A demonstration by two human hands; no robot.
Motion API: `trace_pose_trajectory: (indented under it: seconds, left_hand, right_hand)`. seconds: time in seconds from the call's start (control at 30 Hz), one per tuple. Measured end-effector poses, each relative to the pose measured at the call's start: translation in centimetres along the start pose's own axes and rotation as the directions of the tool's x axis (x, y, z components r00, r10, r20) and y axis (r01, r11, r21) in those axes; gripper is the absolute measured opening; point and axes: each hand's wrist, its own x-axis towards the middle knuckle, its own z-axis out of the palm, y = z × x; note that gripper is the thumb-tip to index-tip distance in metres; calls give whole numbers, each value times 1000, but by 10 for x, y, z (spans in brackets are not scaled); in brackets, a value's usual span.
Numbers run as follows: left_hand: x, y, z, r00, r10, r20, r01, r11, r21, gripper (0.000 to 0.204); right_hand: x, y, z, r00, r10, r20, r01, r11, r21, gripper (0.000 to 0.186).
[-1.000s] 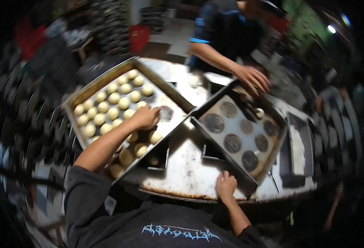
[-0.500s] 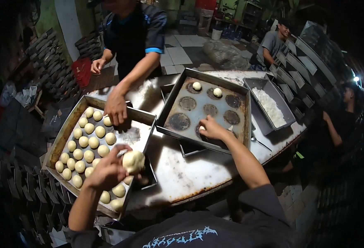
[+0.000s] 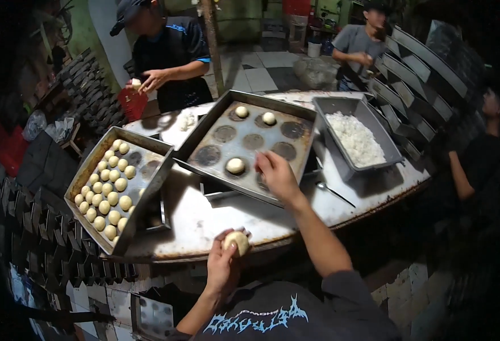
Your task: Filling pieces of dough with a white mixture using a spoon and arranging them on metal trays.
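My left hand (image 3: 223, 262) holds a pale dough ball (image 3: 236, 244) by the table's near edge, fingers wrapped round it. Over the middle tray my right hand (image 3: 278, 175) has its fingers curled together; whether anything is between them is hidden. Just left of those fingertips, a dough ball (image 3: 235, 166) rests in the middle tray (image 3: 240, 134), a dark-rimmed metal pan with round dark marks. Two more balls sit along its far side, one being this dough ball (image 3: 269, 118). To the left, a tilted tray (image 3: 143, 149) bears many smooth dough balls (image 3: 113, 198).
A grey bin (image 3: 325, 107) of white crumbly stuff stands at the right, with a spoon (image 3: 335, 193) near it. Across the table (image 3: 199, 227) a co-worker (image 3: 173, 57) holds a pale piece. Two other people are at the right. Stacked metal pans (image 3: 415, 85) rise behind.
My left hand has moved from the left tray to the table's near edge with its dough. My right hand has let go of a ball in the middle tray. The co-worker's hand has left the left tray.
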Motion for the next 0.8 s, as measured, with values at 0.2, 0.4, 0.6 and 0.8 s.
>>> trace_pose_trajectory:
  seconds: [0.2,0.4,0.6,0.8]
  left_hand:
    - [2,-97,71,930,-365,47,364,931,15,43]
    - [38,-118,80,584,-651,485,785,604,-136,46]
    - [93,-172,106,864,-503,32,457,809,368,43]
    - [136,-178,187,763,-477,435,224,828,515,50]
  right_hand:
    - [-121,17,-83,967,235,-98,-181,906,382,30]
    - [-96,151,-213,904,-201,-376,-227,518,-824,23]
    - [-117,139,-216,940,-230,-252,-15,710,-704,12]
    - [-33,50,-265,937,-224,-269,3,773,-635,16]
